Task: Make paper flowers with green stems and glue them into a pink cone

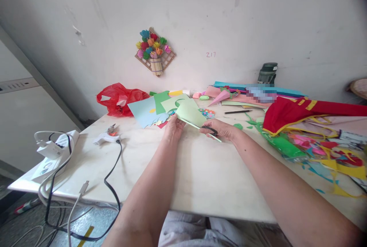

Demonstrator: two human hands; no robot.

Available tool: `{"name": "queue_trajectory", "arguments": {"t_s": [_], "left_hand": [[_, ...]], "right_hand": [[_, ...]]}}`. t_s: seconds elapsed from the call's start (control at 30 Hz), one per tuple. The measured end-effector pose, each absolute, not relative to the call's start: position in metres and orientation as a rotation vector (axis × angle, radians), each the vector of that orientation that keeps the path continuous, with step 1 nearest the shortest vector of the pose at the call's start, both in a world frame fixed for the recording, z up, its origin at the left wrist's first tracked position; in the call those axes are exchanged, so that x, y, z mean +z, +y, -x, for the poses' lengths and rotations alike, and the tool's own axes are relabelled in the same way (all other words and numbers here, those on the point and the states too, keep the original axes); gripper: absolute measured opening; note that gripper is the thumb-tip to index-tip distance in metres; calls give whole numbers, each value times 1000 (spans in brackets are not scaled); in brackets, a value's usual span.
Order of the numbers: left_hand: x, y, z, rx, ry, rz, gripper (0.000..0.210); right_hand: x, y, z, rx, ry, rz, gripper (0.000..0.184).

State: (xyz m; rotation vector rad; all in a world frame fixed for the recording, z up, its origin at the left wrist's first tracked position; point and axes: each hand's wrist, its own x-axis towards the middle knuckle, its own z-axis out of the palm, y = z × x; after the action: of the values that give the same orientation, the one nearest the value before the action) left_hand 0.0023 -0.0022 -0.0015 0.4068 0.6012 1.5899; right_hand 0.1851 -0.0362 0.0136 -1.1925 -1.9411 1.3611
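Left hand (174, 126): fingers closed on the left end of the light green paper (190, 113). Right hand (219, 129): fingers closed round the dark handles of the scissors (211, 130), at the paper's lower right. Blades mostly hidden by hand and paper; can't tell if they're apart or together. A narrow pale strip runs along the paper's lower edge, past the right hand. Paper sits between the 2 hands, tilted, over the middle of the table (212, 186).

Behind it: light blue sheet (142, 111), darker green sheet (161, 102), small paper flowers (207, 113). Red plastic bag (123, 99) at the back left. 1 black pencil (237, 112) lies beyond the right hand. Right side: red cloth (286, 115) with yellow trim, colored paper scraps (341, 163) nearby. Left side: glue gun (106, 137), power strip (54, 155) with cables. Dark green bottle (267, 73) at the back, by the wall.
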Motion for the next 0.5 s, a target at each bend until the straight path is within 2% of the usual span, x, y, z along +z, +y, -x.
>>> {"name": "queue_trajectory", "arguments": {"t_s": [0.5], "left_hand": [[-2, -2, 0, 1579, 612, -394, 11]], "right_hand": [[13, -36, -188, 1360, -1990, 1143, 39]]}}
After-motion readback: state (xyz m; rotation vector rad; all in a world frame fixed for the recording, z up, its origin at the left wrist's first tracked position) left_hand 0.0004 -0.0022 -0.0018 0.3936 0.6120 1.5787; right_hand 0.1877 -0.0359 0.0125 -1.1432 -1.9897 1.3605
